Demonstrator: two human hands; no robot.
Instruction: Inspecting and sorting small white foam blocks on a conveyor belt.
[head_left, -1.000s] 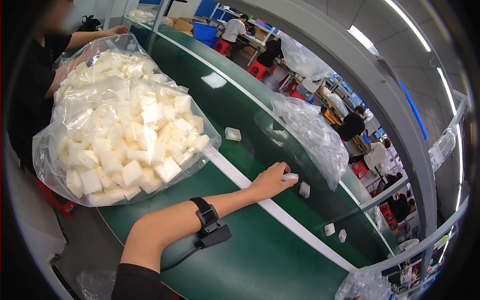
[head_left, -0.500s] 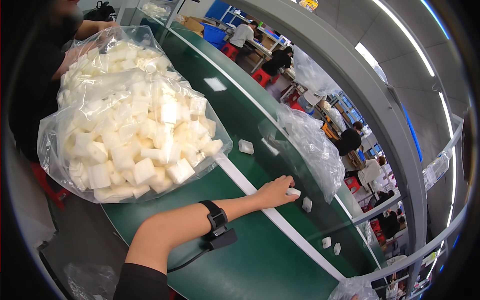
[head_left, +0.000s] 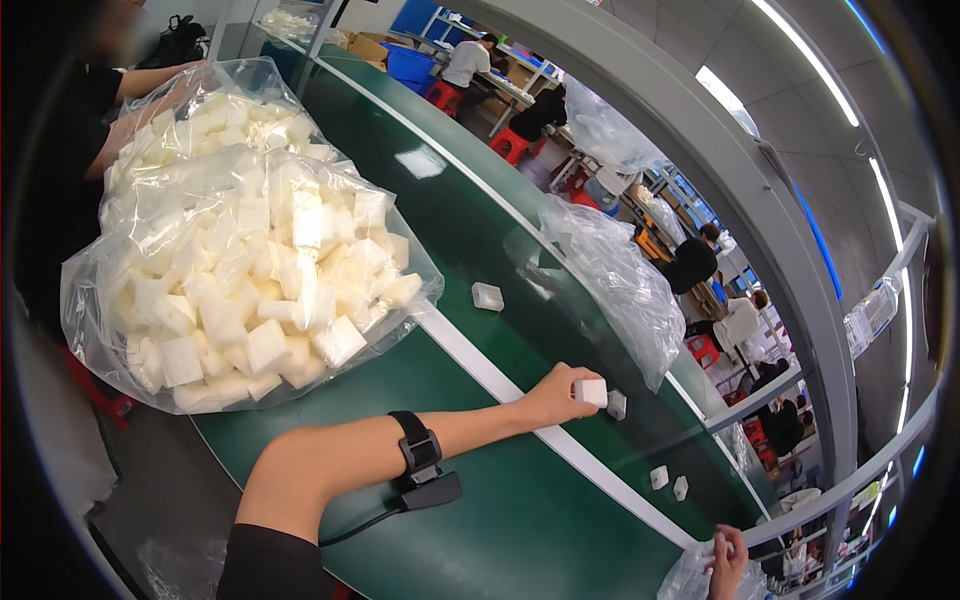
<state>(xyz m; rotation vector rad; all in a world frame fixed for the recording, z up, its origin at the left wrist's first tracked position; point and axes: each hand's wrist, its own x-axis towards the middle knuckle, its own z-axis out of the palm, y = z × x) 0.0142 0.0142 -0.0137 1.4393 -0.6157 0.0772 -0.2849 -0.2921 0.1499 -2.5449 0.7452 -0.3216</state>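
My left hand [head_left: 562, 396] reaches over the white rail onto the green surface beyond. Its fingers are closed on a small white block [head_left: 591, 392]. Just past it lies another whitish block [head_left: 617, 405], which the held one nearly overlaps in view. At the lower right edge, my right hand [head_left: 729, 560] shows with curled fingers against a clear plastic bag [head_left: 684, 577] and seems to grip it. A large clear bag [head_left: 250, 290] full of white blocks leans over the surface at the left.
More whitish blocks lie along the green strip: one farther up [head_left: 488, 296], two lower down [head_left: 659, 477]. A white rail [head_left: 470, 355] divides the green surface. Crumpled plastic film [head_left: 610, 285] hangs beyond. Another person's arms [head_left: 150, 85] are behind the big bag.
My left hand has lifted the white block, turning it into fuller view. My right hand has come into view at the lower right, beside the clear bag. The whole view has shifted slightly.
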